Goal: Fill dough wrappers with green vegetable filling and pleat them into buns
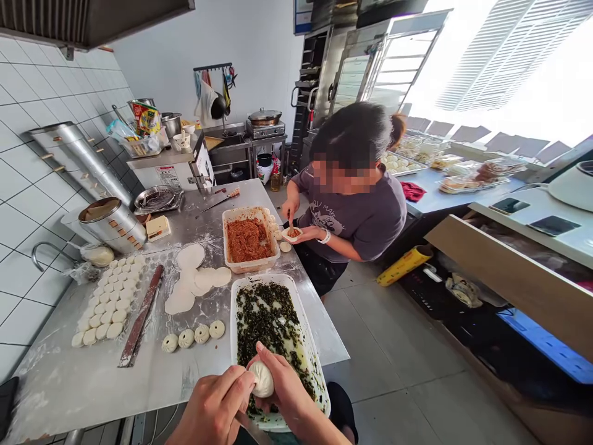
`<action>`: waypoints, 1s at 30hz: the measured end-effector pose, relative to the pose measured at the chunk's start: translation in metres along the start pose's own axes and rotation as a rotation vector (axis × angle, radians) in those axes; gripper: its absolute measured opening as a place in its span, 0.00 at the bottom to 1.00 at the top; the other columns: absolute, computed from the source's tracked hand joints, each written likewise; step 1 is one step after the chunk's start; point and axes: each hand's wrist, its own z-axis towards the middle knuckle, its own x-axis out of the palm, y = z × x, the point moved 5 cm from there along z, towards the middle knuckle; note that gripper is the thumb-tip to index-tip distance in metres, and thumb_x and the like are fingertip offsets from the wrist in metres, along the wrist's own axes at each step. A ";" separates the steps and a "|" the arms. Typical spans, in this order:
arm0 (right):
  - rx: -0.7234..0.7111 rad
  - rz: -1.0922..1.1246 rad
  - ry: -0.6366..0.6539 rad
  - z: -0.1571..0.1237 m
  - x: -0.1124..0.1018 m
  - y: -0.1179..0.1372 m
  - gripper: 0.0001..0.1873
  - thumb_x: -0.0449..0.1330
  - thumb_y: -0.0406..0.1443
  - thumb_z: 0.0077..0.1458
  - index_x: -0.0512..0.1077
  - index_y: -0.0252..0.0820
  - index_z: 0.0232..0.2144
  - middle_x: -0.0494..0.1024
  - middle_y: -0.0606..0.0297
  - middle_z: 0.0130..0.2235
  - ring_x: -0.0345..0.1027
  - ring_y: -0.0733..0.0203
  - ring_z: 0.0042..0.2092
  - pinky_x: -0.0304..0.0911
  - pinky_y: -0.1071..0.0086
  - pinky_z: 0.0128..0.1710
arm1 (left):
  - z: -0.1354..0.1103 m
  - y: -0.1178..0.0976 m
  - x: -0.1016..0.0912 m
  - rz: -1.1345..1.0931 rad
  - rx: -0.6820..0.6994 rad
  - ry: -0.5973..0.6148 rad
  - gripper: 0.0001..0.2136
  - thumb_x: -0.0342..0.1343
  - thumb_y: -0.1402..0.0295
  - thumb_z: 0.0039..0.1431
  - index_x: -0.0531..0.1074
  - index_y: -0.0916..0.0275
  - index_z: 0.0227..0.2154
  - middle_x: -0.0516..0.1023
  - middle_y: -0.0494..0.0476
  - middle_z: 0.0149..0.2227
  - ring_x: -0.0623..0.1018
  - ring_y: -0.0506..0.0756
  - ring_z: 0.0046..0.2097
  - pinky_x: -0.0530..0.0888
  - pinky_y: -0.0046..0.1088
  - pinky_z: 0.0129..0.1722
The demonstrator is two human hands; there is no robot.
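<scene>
Both my hands hold one white dough bun (pixel 262 378) over the near end of a white tub of dark green filling (pixel 273 321). My left hand (pixel 215 408) pinches the bun's left side with closed fingers. My right hand (pixel 285 389) cups it from the right, thumb on top. Several finished buns (pixel 193 337) lie in a row on the floured steel table (pixel 92 383) just left of the tub.
Across the table a person in a grey shirt (pixel 365 216) fills a wrapper beside a tub of reddish filling (pixel 248 240). Flat wrappers (pixel 194 278), rows of dough pieces (pixel 109 300), a long scraper (pixel 139 318) and metal canisters (pixel 111 222) lie to the left. The tiled floor (pixel 393 358) is to the right.
</scene>
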 end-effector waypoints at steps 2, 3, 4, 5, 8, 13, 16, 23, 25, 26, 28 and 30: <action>0.009 -0.018 0.004 0.001 0.000 -0.003 0.30 0.57 0.60 0.55 0.73 0.39 0.28 0.70 0.67 0.18 0.61 0.66 0.17 0.52 0.74 0.15 | 0.000 -0.001 0.002 0.010 0.029 0.028 0.19 0.44 0.79 0.62 0.68 0.65 0.54 0.80 0.59 0.38 0.80 0.50 0.30 0.76 0.23 0.27; 0.014 -0.026 0.011 0.002 0.001 -0.004 0.29 0.58 0.59 0.55 0.74 0.38 0.29 0.70 0.67 0.18 0.61 0.65 0.17 0.51 0.74 0.14 | 0.000 -0.002 0.002 0.019 0.040 0.028 0.19 0.45 0.78 0.61 0.69 0.65 0.53 0.80 0.58 0.38 0.79 0.50 0.29 0.76 0.24 0.27; 0.018 -0.026 0.011 0.002 0.000 -0.005 0.28 0.58 0.58 0.55 0.74 0.38 0.30 0.70 0.67 0.18 0.61 0.66 0.17 0.50 0.74 0.14 | 0.000 -0.003 0.001 0.024 0.043 0.020 0.18 0.45 0.78 0.61 0.69 0.65 0.52 0.80 0.58 0.37 0.79 0.50 0.28 0.76 0.24 0.26; 0.022 -0.024 0.002 0.002 0.000 -0.006 0.28 0.58 0.58 0.55 0.74 0.38 0.29 0.70 0.67 0.18 0.61 0.66 0.17 0.49 0.74 0.13 | 0.000 -0.003 0.001 0.023 0.039 0.011 0.16 0.46 0.78 0.61 0.70 0.64 0.50 0.79 0.57 0.36 0.79 0.50 0.28 0.76 0.25 0.26; 0.049 -0.015 -0.060 0.001 -0.004 -0.007 0.26 0.58 0.57 0.55 0.70 0.40 0.24 0.66 0.68 0.16 0.59 0.67 0.15 0.45 0.74 0.12 | 0.001 -0.003 -0.001 0.002 0.032 0.027 0.17 0.46 0.79 0.61 0.69 0.64 0.51 0.79 0.57 0.36 0.79 0.51 0.29 0.75 0.25 0.25; 0.069 0.002 -0.011 0.002 -0.001 -0.009 0.26 0.59 0.57 0.56 0.75 0.40 0.32 0.66 0.71 0.18 0.54 0.70 0.16 0.42 0.75 0.12 | -0.003 -0.001 0.001 0.015 0.038 0.078 0.18 0.47 0.79 0.61 0.68 0.64 0.52 0.79 0.55 0.36 0.78 0.51 0.27 0.75 0.25 0.25; 0.095 -0.036 -0.006 0.007 0.000 -0.015 0.28 0.57 0.58 0.57 0.74 0.39 0.29 0.65 0.71 0.16 0.51 0.71 0.15 0.41 0.75 0.12 | -0.011 0.003 0.008 -0.009 -0.018 0.075 0.14 0.48 0.78 0.61 0.70 0.62 0.47 0.77 0.55 0.34 0.78 0.51 0.28 0.75 0.25 0.27; 0.156 -0.198 0.052 0.023 -0.005 -0.039 0.36 0.50 0.65 0.57 0.70 0.41 0.21 0.70 0.64 0.18 0.59 0.66 0.15 0.47 0.72 0.13 | -0.036 0.022 0.019 -0.161 -0.253 0.029 0.10 0.49 0.76 0.63 0.72 0.58 0.41 0.76 0.51 0.32 0.77 0.49 0.31 0.73 0.22 0.31; 0.110 -0.237 -0.043 0.029 -0.017 -0.042 0.34 0.52 0.64 0.56 0.72 0.39 0.24 0.74 0.62 0.22 0.61 0.66 0.17 0.48 0.72 0.15 | -0.046 0.043 0.016 -0.203 -0.445 0.004 0.07 0.50 0.74 0.64 0.73 0.57 0.38 0.77 0.51 0.33 0.78 0.49 0.33 0.73 0.22 0.34; 0.071 -0.248 -0.101 0.031 -0.025 -0.041 0.33 0.54 0.62 0.56 0.73 0.39 0.26 0.75 0.62 0.24 0.62 0.66 0.19 0.49 0.72 0.15 | -0.051 0.056 0.016 -0.228 -0.549 0.023 0.06 0.51 0.72 0.64 0.73 0.57 0.37 0.77 0.51 0.34 0.78 0.49 0.34 0.73 0.22 0.35; 0.002 -0.246 -0.200 0.034 -0.042 -0.041 0.29 0.58 0.60 0.54 0.75 0.39 0.28 0.77 0.61 0.29 0.65 0.65 0.23 0.53 0.72 0.18 | -0.063 0.084 0.021 -0.267 -0.738 0.083 0.06 0.51 0.68 0.65 0.73 0.57 0.36 0.78 0.52 0.34 0.78 0.51 0.35 0.73 0.24 0.37; -0.034 -0.237 -0.256 0.033 -0.058 -0.042 0.26 0.62 0.58 0.51 0.75 0.40 0.30 0.77 0.61 0.30 0.68 0.62 0.28 0.59 0.71 0.23 | -0.072 0.111 0.032 -0.281 -0.861 0.113 0.08 0.51 0.65 0.65 0.75 0.59 0.36 0.79 0.53 0.35 0.78 0.52 0.37 0.72 0.26 0.38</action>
